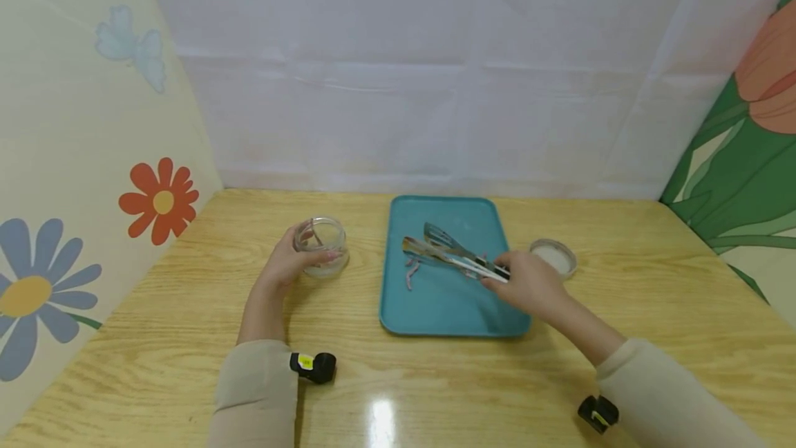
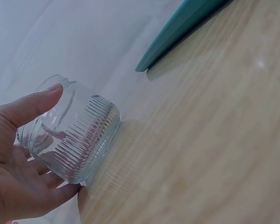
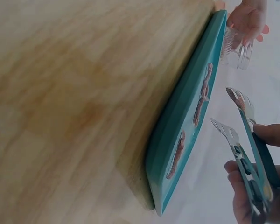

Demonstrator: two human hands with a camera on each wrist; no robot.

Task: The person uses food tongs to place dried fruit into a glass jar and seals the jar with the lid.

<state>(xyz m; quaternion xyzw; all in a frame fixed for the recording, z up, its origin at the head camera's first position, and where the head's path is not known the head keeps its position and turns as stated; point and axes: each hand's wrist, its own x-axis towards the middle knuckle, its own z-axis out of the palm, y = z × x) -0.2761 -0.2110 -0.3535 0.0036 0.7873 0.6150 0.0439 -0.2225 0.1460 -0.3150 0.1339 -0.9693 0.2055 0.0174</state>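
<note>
On the left of the table, my left hand [image 1: 289, 259] holds a clear glass jar [image 1: 331, 263], thumb on the near side. The left wrist view shows the ribbed jar [image 2: 84, 140] with some pinkish shapes seen through its glass. My right hand [image 1: 528, 282] grips metal serving tongs [image 1: 429, 250] over a teal tray [image 1: 404, 216]. Their two slotted ends stand apart, with nothing clearly between them. Thin pink worm-like strips [image 1: 410, 275] lie on the tray, partly hidden under the tongs; two clusters of strips [image 3: 176, 156] show in the right wrist view.
A round shallow lid [image 1: 555, 258] lies just right of the tray, close to my right forearm. The wooden table [image 1: 348, 399] ends at a white cloth backdrop [image 1: 385, 123]. Flower-printed panels [image 1: 37, 178] stand on both sides.
</note>
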